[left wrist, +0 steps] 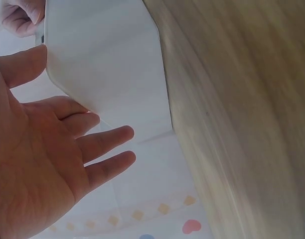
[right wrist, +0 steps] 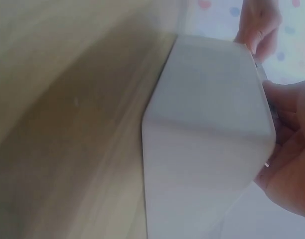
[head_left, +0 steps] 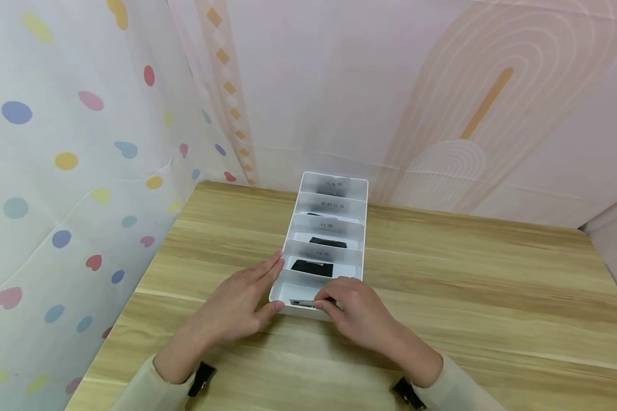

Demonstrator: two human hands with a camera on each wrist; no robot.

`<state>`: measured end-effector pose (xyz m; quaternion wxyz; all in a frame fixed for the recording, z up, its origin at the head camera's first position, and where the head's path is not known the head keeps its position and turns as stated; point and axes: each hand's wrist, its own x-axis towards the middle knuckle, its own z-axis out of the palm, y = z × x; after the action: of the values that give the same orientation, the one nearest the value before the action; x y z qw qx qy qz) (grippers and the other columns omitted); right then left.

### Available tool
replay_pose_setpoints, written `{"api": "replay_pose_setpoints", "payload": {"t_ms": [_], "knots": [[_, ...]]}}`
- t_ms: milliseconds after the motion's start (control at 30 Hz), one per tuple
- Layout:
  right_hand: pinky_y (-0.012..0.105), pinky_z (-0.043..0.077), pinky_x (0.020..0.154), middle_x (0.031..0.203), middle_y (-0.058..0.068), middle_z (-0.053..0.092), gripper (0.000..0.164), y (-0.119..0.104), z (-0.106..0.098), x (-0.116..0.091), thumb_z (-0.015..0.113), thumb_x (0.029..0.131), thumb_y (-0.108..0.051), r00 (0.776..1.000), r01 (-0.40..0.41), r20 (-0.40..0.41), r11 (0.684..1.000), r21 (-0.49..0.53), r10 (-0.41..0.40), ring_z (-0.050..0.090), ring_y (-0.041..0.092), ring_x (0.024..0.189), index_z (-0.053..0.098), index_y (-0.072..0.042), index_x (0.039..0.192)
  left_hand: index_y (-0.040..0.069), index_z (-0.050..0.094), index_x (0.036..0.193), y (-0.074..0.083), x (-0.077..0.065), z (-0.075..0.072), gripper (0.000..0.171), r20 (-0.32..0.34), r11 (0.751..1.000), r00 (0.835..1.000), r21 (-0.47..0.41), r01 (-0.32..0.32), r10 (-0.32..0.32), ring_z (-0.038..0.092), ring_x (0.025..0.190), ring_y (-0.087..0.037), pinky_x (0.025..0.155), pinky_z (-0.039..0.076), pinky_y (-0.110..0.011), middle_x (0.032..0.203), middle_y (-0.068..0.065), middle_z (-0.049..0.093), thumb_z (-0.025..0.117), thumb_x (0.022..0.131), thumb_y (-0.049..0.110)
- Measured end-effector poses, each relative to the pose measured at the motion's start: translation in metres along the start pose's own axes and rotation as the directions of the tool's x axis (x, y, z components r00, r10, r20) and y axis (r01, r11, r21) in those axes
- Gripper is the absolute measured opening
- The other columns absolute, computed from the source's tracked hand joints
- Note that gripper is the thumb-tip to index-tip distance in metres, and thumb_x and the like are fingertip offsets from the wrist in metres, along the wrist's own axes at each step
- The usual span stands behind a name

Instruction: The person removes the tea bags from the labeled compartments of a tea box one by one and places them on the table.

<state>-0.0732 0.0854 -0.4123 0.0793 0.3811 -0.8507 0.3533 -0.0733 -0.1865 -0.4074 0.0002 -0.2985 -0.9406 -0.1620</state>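
Note:
A long white divided box [head_left: 288, 309] lies on the table with its short end toward me. My right hand [head_left: 357, 311] reaches over the near end and pinches a small, thin, flat grey-and-dark piece [head_left: 300, 303] in the nearest compartment; its exact kind cannot be made out. My left hand [head_left: 241, 302] rests on the near left corner, thumb on the front rim and fingers stretched along the left side. In the left wrist view, the left hand [left wrist: 38, 144] has its fingers extended against the white wall. The box hides part of the right hand [right wrist: 292, 149] in the right wrist view.
Flat black pieces lie in other compartments, one black piece [head_left: 312, 268] just behind the nearest divider and another black piece [head_left: 328, 242] farther back. Dividers carry printed characters. The wooden table [head_left: 468, 297] meets a patterned curtain [head_left: 308, 85] behind and a dotted curtain [head_left: 82, 217] at left.

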Motion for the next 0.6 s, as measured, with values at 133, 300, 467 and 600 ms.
{"api": "replay_pose_setpoints", "payload": {"t_ms": [133,300,467,600], "knots": [[0.03,0.059,0.08,0.09,-0.003,0.075,0.005,0.003,-0.006,-0.001,0.08,0.092,-0.007,0.999,0.016,-0.045,1.0,0.0,-0.016,0.07,0.011,0.087,0.077,-0.011,0.095,-0.005,0.04,0.158,0.0,0.0,0.0,0.081,0.001,1.0,1.0,0.0,0.001,-0.001,0.047,0.145,-0.035,0.112,0.045,-0.055,0.168,-0.016,0.033,0.07,0.098,0.041],[0.028,0.059,0.076,0.091,-0.003,0.075,0.003,0.006,-0.017,-0.001,0.077,0.096,-0.007,0.997,0.019,-0.071,0.999,0.035,-0.016,0.068,0.009,0.084,0.077,-0.009,0.097,-0.005,0.039,0.158,0.0,0.0,0.0,0.081,0.004,1.0,1.0,0.003,-0.003,0.003,0.046,0.146,-0.036,0.113,0.045,-0.055,0.168,-0.017,0.033,0.069,0.098,0.041],[0.024,0.058,0.072,0.09,-0.003,0.074,0.003,0.007,-0.029,0.001,0.075,0.097,-0.005,0.996,-0.007,-0.091,0.998,0.061,0.012,0.064,0.006,0.08,0.076,-0.008,0.097,-0.006,0.039,0.158,0.0,0.0,0.0,0.081,0.004,1.0,1.0,0.002,-0.006,0.006,0.047,0.145,-0.036,0.112,0.045,-0.055,0.168,-0.017,0.033,0.069,0.099,0.041],[0.024,0.058,0.07,0.086,-0.003,0.073,0.005,0.008,-0.039,0.005,0.077,0.094,-0.002,0.992,-0.012,-0.124,0.999,0.051,0.018,0.063,0.006,0.076,0.075,-0.008,0.093,-0.006,0.039,0.158,0.0,0.0,0.001,0.08,-0.002,1.0,1.0,-0.002,-0.009,0.009,0.048,0.144,-0.036,0.112,0.046,-0.055,0.168,-0.017,0.032,0.069,0.099,0.04]]}}
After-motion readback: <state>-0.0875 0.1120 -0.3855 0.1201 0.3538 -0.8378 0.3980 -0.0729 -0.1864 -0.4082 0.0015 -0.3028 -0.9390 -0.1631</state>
